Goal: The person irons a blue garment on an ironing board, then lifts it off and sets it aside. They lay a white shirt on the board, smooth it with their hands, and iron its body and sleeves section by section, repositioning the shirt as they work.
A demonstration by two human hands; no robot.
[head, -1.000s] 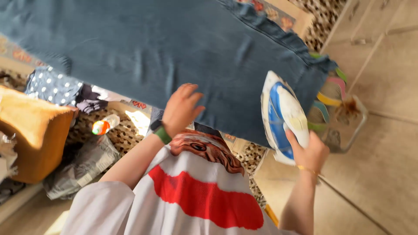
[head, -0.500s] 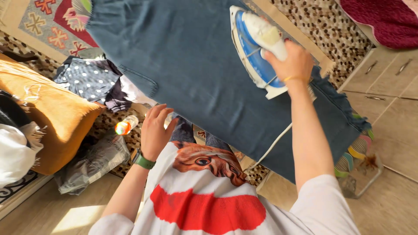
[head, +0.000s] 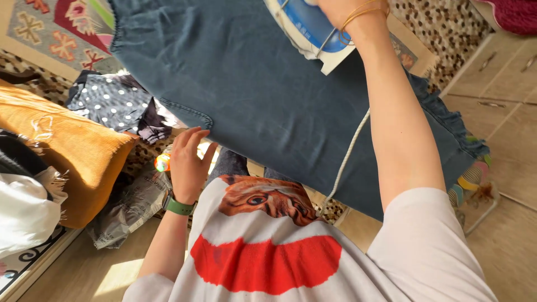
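A blue denim garment (head: 251,95) lies spread flat across the middle of the view. My right hand (head: 347,8) at the top edge grips the handle of a blue and white iron (head: 305,28) that rests on the denim; its white cord (head: 344,162) hangs down toward me. My left hand (head: 187,162), with a green wristband, hovers with fingers apart just off the near edge of the denim, by a pocket seam, holding nothing.
An orange cushion (head: 61,145) and a white cloth (head: 25,210) lie at the left. A dotted dark garment (head: 109,103) and a small orange-capped bottle (head: 163,162) sit on the patterned rug (head: 56,33). A wire rack with colourful hangers (head: 475,184) stands at the right on the wooden floor.
My right hand has pushed the iron further away across the denim, toward the top edge of the view. My left hand has stayed near the denim's near edge.
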